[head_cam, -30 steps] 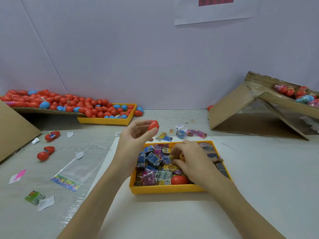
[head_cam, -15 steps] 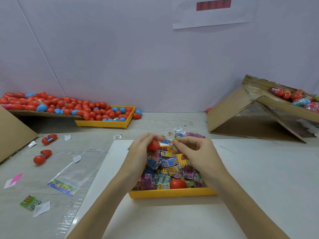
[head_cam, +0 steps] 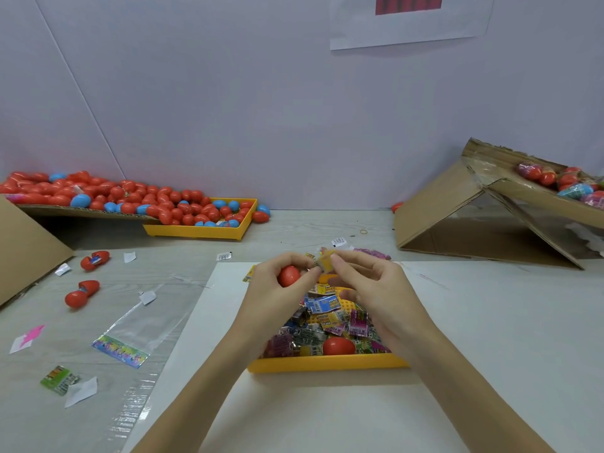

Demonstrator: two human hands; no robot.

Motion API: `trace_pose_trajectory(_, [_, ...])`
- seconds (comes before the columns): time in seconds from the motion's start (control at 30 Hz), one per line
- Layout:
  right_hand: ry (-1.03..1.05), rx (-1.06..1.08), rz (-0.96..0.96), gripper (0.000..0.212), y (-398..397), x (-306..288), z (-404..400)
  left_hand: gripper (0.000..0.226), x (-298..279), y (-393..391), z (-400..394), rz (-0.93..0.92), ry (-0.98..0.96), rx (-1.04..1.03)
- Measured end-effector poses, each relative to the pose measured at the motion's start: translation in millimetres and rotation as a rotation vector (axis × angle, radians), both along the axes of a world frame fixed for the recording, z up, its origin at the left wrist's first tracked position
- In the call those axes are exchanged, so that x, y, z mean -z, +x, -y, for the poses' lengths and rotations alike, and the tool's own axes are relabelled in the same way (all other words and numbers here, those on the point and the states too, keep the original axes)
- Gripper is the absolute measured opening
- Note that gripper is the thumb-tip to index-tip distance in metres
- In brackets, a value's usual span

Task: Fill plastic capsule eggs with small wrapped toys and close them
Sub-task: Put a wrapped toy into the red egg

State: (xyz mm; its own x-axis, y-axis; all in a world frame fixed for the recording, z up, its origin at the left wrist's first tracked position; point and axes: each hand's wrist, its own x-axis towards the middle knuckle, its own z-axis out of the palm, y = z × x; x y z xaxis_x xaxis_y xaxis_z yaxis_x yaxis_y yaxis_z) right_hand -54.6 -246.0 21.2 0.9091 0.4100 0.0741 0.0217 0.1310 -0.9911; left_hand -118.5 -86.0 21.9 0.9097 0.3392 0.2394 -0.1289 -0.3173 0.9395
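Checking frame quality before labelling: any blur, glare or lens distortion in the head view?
Head view: even, soft lighting, only faint shadows under the yellow tray; mild glare on the clear plastic bag; wide-angle bending at the edges, the wall seam at left slants; the hands, left hand and right hand, are slightly soft, so the small wrapped toy they pinch is hard to read.

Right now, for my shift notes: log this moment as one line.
stage: filling | left hand: holds red egg | right hand: pinches wrapped toy at egg | below: yellow tray of toys
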Motion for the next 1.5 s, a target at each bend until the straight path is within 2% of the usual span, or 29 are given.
trace_pose_trajectory(0.03, [-0.032, -0.022, 0.056, 0.030, 0.9, -1.4, 1.4, 0.009, 0.6, -0.2, -2.1, 0.025, 0.098, -0.014])
trace_pose_trajectory(0.13, [-0.268, -0.014, 0.374, 0.036, 3.0, -3.6, 5.1, 0.008, 0.5, -1.7, -8.9, 0.167, 0.553, 0.010])
trace_pose_trajectory(0.2, [-0.407, 0.019, 0.538, 0.026, 0.8, -3.8, 4.5, 0.008, 0.5, -1.6, -11.0, 0.205, 0.625, 0.059])
trace_pose_trajectory(0.33, [-0.426, 0.080, 0.573, 0.009, 0.6, -1.2, 5.4, 0.012, 1.7, -0.6, -15.3, 0.143, 0.547, 0.097])
trace_pose_trajectory(0.37, [-0.401, 0.102, 0.555, 0.007, 2.4, -1.0, 6.9, 0.017, 1.6, -0.4, -16.6, 0.074, 0.462, 0.125])
trace_pose_trajectory(0.43, [-0.315, 0.141, 0.460, 0.003, 7.0, -0.8, 10.3, 0.029, -3.0, 0.1, -17.2, -0.068, 0.165, 0.201])
trace_pose_trajectory(0.5, [-0.217, 0.164, 0.324, 0.008, 8.7, -1.8, 12.2, 0.033, -7.3, -0.8, -15.2, -0.121, -0.085, 0.249])
trace_pose_trajectory(0.57, [-0.160, 0.180, 0.243, 0.015, 8.2, -2.7, 11.9, 0.035, -8.8, -3.3, -13.9, -0.102, -0.082, 0.257])
trace_pose_trajectory(0.67, [-0.149, 0.197, 0.231, 0.020, 6.1, -3.7, 10.5, 0.043, -8.4, -4.4, -9.0, -0.051, -0.057, 0.284])
trace_pose_trajectory(0.83, [-0.159, 0.192, 0.229, 0.019, 4.1, -3.8, 9.3, 0.034, -8.5, -3.1, -3.4, -0.020, -0.117, 0.236])
trace_pose_trajectory(1.0, [-0.164, 0.179, 0.209, 0.020, 2.5, -4.1, 8.2, 0.036, -7.0, -3.0, -0.8, -0.019, -0.127, 0.240])
trace_pose_trajectory(1.2, [-0.170, 0.178, 0.243, 0.034, 3.4, -3.7, 7.1, 0.030, -5.8, -2.1, -0.7, 0.012, -0.137, 0.221])
trace_pose_trajectory(1.5, [-0.226, 0.182, 0.348, 0.035, 4.2, -2.7, 7.4, 0.027, -5.4, -0.6, -4.0, -0.023, -0.154, 0.250])
